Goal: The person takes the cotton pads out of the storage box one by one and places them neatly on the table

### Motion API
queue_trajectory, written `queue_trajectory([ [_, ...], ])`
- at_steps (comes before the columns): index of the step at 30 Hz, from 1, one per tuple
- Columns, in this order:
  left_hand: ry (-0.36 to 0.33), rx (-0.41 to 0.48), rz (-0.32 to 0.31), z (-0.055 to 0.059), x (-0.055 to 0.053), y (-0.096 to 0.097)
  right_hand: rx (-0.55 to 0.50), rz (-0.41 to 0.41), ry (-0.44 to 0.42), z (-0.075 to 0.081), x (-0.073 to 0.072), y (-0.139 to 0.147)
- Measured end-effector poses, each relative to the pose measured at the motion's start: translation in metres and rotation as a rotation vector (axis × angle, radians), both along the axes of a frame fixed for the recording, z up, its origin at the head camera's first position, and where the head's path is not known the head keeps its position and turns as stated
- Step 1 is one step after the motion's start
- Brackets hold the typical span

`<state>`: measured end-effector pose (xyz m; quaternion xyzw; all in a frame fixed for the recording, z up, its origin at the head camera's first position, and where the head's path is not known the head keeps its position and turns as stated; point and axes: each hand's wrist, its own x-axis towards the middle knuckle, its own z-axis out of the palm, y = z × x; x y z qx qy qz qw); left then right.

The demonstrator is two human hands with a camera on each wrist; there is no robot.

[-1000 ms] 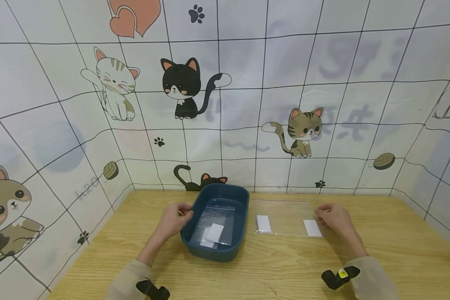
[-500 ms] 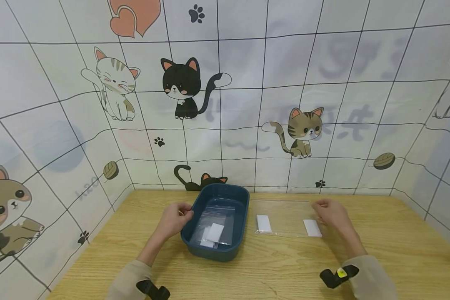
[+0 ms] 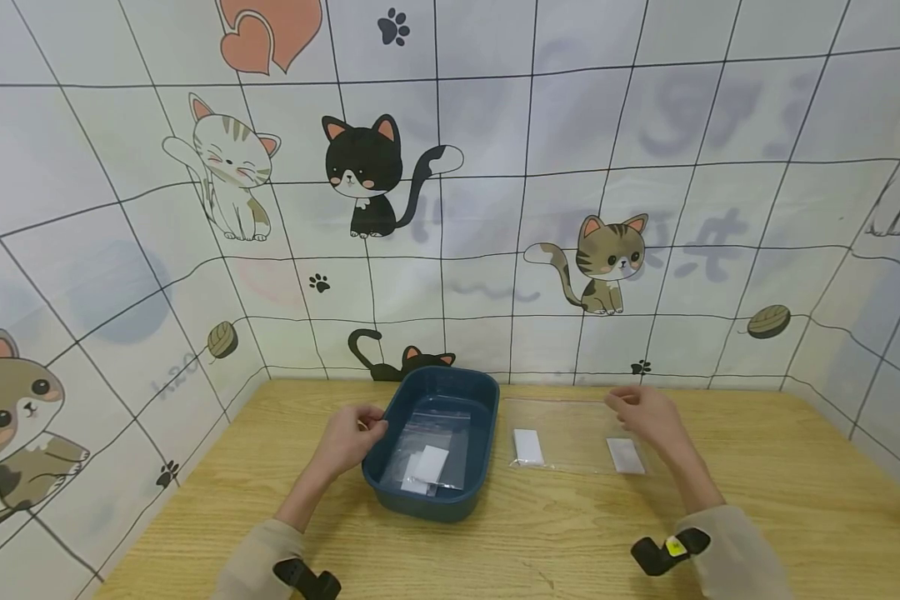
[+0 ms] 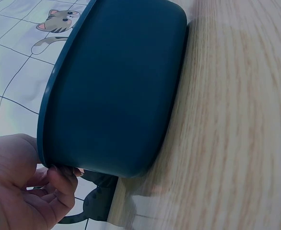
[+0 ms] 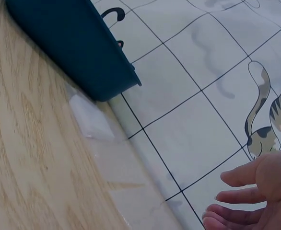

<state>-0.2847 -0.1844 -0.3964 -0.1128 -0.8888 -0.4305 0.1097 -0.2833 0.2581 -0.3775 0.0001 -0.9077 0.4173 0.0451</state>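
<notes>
In the head view my left hand point(image 3: 354, 439) pinches the left rim of a dark blue plastic bin point(image 3: 450, 510), with thumb and curled fingers at its edge. Clear zip bags point(image 3: 457, 442) with white cards point(image 3: 429, 464) lie inside. To the right of the bin, clear plastic point(image 3: 573, 437) lies flat on the table, a white rectangle point(image 3: 527, 447) at its left and another white rectangle point(image 3: 626, 456) at its right. Whether this is one bag or two, I cannot tell. My right hand point(image 5: 248, 196) hovers near the plastic's far right corner, fingers loosely bent and apart, holding nothing.
A pale wood table point(image 3: 555, 542) carries everything. Right behind the bin and the clear plastic rises a wall covering point(image 3: 487, 283) with grid lines and cartoon cats. Similar covering stands at both sides. Each sleeve carries a black wrist camera point(image 3: 671, 552).
My right hand has moved left and slightly away from me, along the far right corner of the clear plastic. My left hand and the bin have stayed in place.
</notes>
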Motion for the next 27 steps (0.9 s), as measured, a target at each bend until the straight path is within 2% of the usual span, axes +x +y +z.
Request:
queue_trajectory([
  [11, -0.009, -0.002, 0.007, 0.000, 0.000, 0.001, -0.069, 0.024, 0.044, 0.009, 0.002, -0.021],
  [18, -0.001, -0.013, 0.011, -0.001, -0.002, 0.000, -0.076, 0.051, 0.054, 0.015, 0.006, -0.037],
  [27, 0.001, -0.018, 0.008, -0.002, -0.003, -0.001, -0.119, 0.083, 0.090, 0.018, 0.008, -0.051],
])
